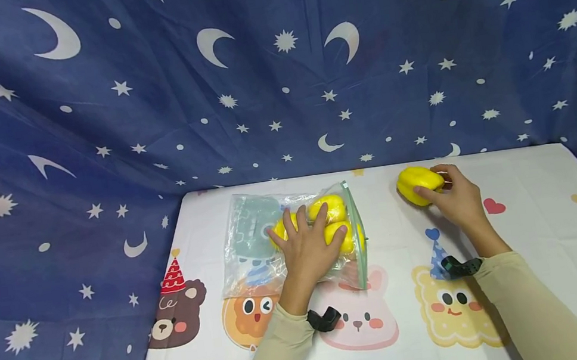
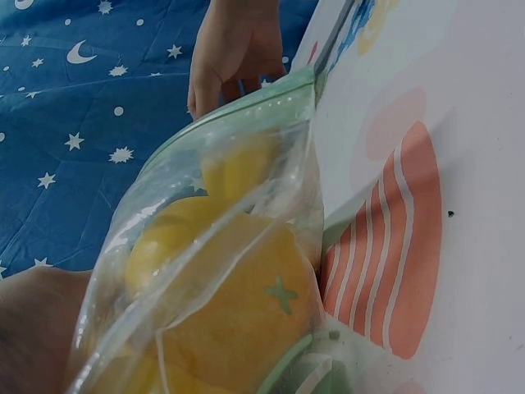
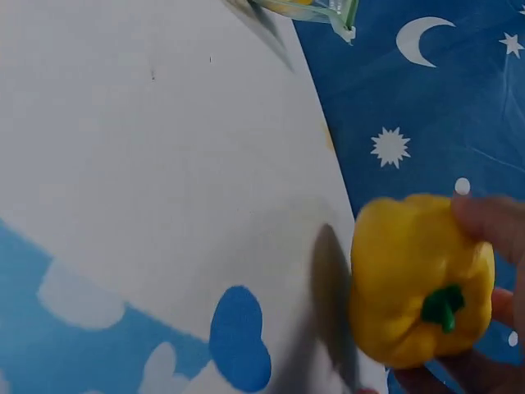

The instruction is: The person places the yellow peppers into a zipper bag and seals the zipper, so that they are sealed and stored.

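Observation:
In the head view, my left hand lies with spread fingers on a clear zip bag. Several yellow, pepper-like pieces are inside the bag, partly hidden under that hand. The left wrist view shows the bag's contents as rounded yellow-orange shapes, one bearing a small green star-shaped mark. Over to the right, my right hand holds a yellow bell pepper between thumb and fingers. Its short green stem shows in the right wrist view, with a shadow on the cloth beside it.
A white cloth printed with cartoon animals and lettering covers the table. Behind and to the left hangs a dark blue curtain with moons and stars. The bag's green zip edge faces right. Each wrist carries a small black camera.

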`<action>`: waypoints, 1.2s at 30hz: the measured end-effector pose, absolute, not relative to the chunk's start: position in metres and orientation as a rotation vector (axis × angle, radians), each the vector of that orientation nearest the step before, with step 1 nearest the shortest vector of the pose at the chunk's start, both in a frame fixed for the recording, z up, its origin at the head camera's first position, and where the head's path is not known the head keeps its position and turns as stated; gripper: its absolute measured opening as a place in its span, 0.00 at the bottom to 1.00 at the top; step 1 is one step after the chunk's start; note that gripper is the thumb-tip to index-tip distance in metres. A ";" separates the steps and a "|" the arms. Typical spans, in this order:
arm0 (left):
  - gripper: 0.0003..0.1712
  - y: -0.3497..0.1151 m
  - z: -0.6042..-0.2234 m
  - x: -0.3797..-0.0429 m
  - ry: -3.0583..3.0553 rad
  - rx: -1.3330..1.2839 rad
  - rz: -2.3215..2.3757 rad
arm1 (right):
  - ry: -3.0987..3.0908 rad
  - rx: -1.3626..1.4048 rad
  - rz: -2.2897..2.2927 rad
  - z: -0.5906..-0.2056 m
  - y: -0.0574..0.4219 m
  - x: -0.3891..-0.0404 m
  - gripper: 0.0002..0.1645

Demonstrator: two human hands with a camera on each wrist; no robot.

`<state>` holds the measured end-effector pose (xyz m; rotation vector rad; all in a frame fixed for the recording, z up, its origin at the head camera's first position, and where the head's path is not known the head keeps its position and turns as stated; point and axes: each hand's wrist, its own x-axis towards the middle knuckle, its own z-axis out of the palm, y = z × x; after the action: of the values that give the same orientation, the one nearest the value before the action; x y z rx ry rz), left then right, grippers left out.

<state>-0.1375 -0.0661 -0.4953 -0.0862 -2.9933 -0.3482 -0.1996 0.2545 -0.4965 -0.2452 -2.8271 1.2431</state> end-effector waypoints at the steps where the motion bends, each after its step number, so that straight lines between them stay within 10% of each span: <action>1: 0.39 -0.066 -0.495 -0.138 -2.991 -0.088 -0.350 | -2.833 -0.252 1.275 -0.496 0.255 -0.197 0.50; 18: 0.40 -0.067 -0.498 -0.139 -3.026 -0.075 -0.334 | -2.492 -0.163 2.414 -0.507 0.259 -0.174 0.39; 36: 0.40 -0.066 -0.497 -0.139 -3.029 -0.076 -0.366 | -2.550 -0.106 2.426 -0.514 0.234 -0.158 0.41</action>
<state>-0.1385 -0.0660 -0.4966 -0.0764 -3.0289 -0.3655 -0.1579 0.2337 -0.5141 -0.1057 -2.5498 2.4260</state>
